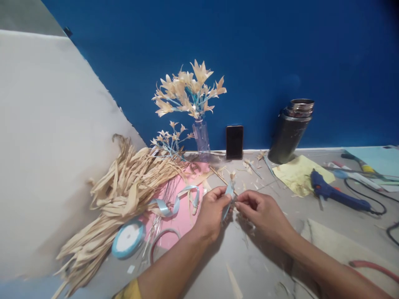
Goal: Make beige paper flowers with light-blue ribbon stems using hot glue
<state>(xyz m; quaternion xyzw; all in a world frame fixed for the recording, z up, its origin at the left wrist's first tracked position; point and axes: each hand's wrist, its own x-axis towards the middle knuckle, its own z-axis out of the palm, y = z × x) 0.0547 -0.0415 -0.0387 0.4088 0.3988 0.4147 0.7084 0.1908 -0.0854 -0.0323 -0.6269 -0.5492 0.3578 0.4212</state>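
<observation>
My left hand (213, 209) is closed, with thumb and fingers pinching a light blue ribbon (229, 192). A small dried-husk flower (232, 176) rises just above that ribbon. Close by on the right, the fingertips of my right hand (262, 209) are pinched together beside the ribbon; what they grip is too small to make out. Behind the hands a thin brown stick (220, 176) slants toward the fingertips. A loose curl of blue ribbon (168, 209) and the ribbon spool (128, 239) lie left of my left hand.
Corn husks (134, 178) are heaped at left beside a pink sheet (170, 238). Husk flowers (187, 89) stand in a clear bottle (202, 139) near a phone (234, 142) and a flask (289, 133). At right, a blue glue gun (336, 193) touches yellow paper (296, 170).
</observation>
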